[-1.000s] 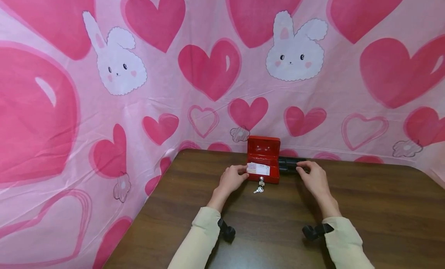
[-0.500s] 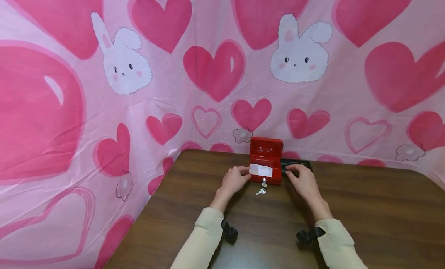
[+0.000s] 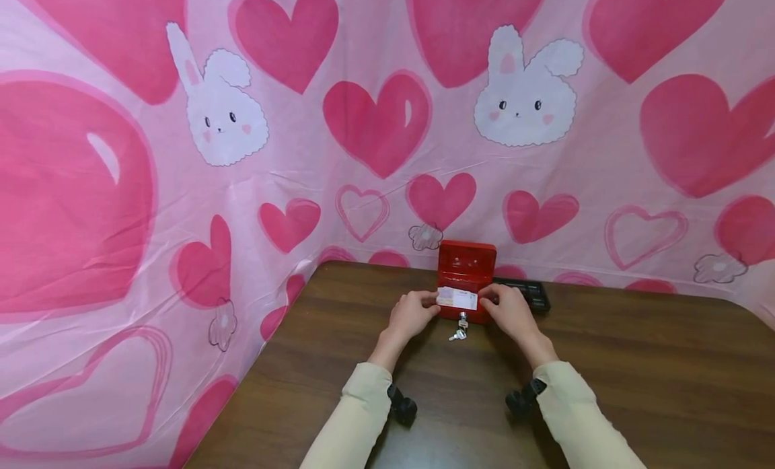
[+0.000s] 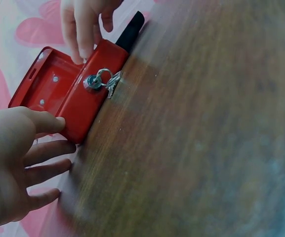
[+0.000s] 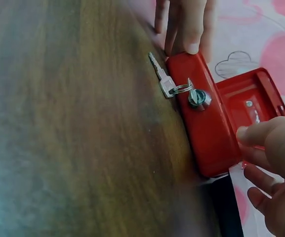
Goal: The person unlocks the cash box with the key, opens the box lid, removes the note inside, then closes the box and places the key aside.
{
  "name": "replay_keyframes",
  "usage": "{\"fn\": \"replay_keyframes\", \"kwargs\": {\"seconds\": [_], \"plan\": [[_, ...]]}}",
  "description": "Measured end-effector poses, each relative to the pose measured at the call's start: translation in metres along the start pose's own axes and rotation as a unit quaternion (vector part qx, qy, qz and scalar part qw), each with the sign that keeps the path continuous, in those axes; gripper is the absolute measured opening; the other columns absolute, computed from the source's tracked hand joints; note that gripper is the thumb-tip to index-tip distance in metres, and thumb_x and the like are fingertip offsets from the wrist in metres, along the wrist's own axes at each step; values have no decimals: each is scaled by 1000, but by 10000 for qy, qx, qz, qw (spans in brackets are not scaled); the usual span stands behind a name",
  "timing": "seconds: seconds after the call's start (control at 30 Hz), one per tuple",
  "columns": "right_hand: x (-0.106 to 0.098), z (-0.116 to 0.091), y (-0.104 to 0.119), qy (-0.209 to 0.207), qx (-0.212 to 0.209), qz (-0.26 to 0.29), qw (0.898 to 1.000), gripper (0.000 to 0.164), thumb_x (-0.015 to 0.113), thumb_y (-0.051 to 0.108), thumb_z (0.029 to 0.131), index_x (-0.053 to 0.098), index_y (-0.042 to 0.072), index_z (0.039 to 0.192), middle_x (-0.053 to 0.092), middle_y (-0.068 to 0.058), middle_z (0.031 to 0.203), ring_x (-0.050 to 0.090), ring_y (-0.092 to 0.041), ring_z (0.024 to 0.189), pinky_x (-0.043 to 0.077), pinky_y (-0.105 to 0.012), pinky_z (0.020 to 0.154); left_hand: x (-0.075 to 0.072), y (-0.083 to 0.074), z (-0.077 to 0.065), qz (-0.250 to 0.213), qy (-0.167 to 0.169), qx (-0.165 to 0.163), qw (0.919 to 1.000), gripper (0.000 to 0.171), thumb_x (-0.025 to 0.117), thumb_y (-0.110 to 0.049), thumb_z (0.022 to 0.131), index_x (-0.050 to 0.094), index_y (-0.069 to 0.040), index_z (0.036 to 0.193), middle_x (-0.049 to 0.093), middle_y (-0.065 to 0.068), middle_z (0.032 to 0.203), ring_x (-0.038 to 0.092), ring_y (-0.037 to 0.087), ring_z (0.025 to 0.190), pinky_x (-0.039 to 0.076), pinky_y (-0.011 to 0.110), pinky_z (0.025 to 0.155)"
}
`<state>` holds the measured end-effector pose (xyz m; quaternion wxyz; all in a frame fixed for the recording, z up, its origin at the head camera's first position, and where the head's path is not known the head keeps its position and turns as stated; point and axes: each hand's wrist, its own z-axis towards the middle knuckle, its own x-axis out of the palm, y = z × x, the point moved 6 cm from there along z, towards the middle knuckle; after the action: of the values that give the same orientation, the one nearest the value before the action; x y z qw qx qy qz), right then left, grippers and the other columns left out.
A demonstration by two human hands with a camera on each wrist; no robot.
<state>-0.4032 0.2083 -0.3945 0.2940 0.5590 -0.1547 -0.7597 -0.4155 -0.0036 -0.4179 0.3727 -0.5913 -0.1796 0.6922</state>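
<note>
A small red metal cash box (image 3: 467, 257) stands near the back of the table with its lid up. Slips of paper that look like banknotes (image 3: 458, 299) lie in its base. Keys on a ring (image 5: 165, 84) hang from the lock (image 5: 199, 98) at the front. At the box's left end, my left hand (image 4: 14, 158) rests its thumb on the rim corner, with its other fingers spread beside the wall. My right hand (image 3: 511, 314) is at the right end, its thumb (image 5: 261, 132) at the rim and some fingertips hidden behind it.
A black compartment tray, apparently a coin tray (image 3: 535, 297), lies on the table just right of the box. The brown wood-grain table (image 3: 448, 402) meets a pink heart-and-bunny cloth (image 3: 375, 129) behind it. A black wrist device (image 3: 402, 407) sits on each forearm.
My right hand has moved left from the black tray to the box's right end, leaving the tray on the table. The left hand stays at the box. The view has shifted slightly.
</note>
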Motion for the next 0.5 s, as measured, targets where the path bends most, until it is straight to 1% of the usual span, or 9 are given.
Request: {"fn": "replay_keyframes", "kwargs": {"seconds": [0.1,0.2,0.37,0.43,0.5], "plan": [[3,4,2,149,-8,10,9999,24,62,16,96,71,1,112,70,-21,114,59,-38,106,46,-57,101,-1,0,-1,-39,4,24,10000,36,68,-26,94,68,-18,130,72,4,123,66,22,113,52,44,93],[6,8,2,305,28,-3,9995,26,63,18,96,71,1,114,70,-21,116,59,-38,108,45,-58,102,-1,0,-1,-28,-9,32,10000,36,68,-26,94,68,-18,129,72,4,123,67,22,112,52,44,93],[12,12,1,470,63,-239,9986,28,63,21,96,71,3,115,71,-20,116,58,-35,108,45,-58,102,-2,-1,-1,-3,-24,55,10000,36,68,-26,94,68,-18,129,73,3,121,67,21,112,52,43,92],[14,13,2,528,76,-403,9978,28,64,22,95,72,4,114,72,-18,112,56,-33,105,46,-56,99,-2,-1,-1,-21,-10,48,10000,36,68,-26,94,68,-17,129,73,3,121,67,22,112,52,43,92],[16,13,4,592,93,-560,9966,28,65,24,94,73,5,112,73,-17,108,53,-31,100,47,-52,94,-2,-1,-1,-18,-11,48,10000,36,68,-26,94,68,-18,129,72,4,121,67,22,111,52,43,92]]}}
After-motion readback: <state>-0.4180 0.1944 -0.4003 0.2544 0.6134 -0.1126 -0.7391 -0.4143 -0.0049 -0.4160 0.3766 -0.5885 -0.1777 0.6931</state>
